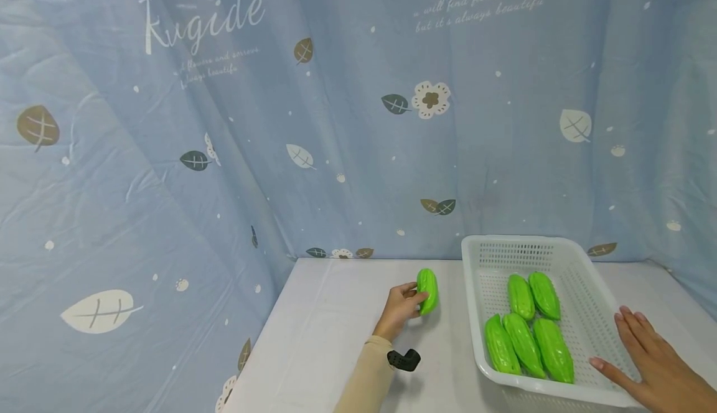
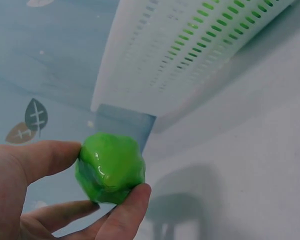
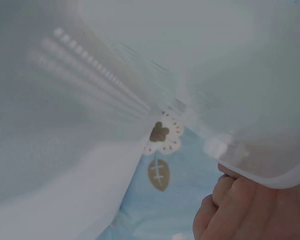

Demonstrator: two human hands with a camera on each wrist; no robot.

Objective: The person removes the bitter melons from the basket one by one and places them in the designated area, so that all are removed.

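Observation:
A bright green, glossy, ridged bitter melon (image 1: 428,292) is pinched between the thumb and fingers of my left hand (image 1: 400,308), above the white table left of the basket. Seen end-on, the same bitter melon (image 2: 111,169) looks lumpy in the left wrist view. Inside the white plastic basket (image 1: 475,313) lie several more bitter melons (image 1: 521,298), two behind and three in front. My right hand (image 1: 663,363) is at the basket's right side with its fingers extended and thumb spread. In the right wrist view, the right hand (image 3: 255,210) is by the basket rim, its fingertips partly hidden.
A white table (image 1: 313,338) carries the basket on its right side. Behind and to the left hangs a blue curtain (image 1: 358,120) printed with leaves and flowers. A small black device (image 1: 404,359) sits on the left wrist.

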